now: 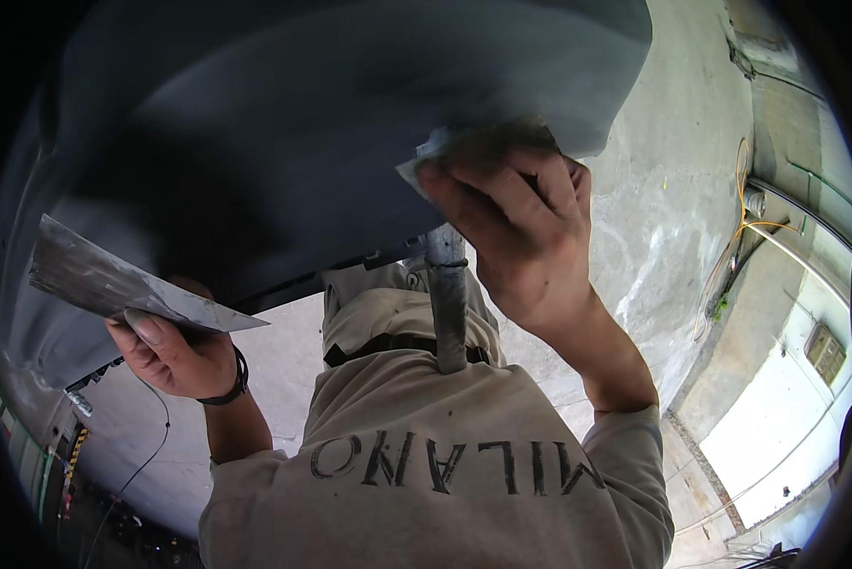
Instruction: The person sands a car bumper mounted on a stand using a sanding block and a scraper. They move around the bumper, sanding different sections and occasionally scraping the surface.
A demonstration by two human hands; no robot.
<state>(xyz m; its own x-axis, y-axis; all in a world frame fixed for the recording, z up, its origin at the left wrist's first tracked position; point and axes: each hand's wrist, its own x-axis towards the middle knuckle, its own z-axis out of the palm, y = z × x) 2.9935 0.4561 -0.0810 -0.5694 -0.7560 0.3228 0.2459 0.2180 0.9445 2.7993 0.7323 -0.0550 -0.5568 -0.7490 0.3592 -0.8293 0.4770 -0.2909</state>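
A large dark grey curved panel (284, 123), resembling a car bumper, fills the upper part of the head view. My right hand (530, 223) pinches a thin, pale-edged scraper (414, 173) at the panel's surface, near its right side. The fingers cover most of that scraper, and slight blur softens its outline. Low at the left, my left hand (179, 351) grips a flat metal plate (127, 284), thumb on its near face and fingers behind. Whitish smears mark this plate, which is held tilted a little in front of the panel's lower left part.
Between my body and the panel's lower edge stands a grey metal pipe (448, 294). A concrete floor (653, 247) extends around. Orange and pale cables (741, 228) lie at the right, near a white panel (767, 417). A thin black cord (151, 446) hangs below my left hand.
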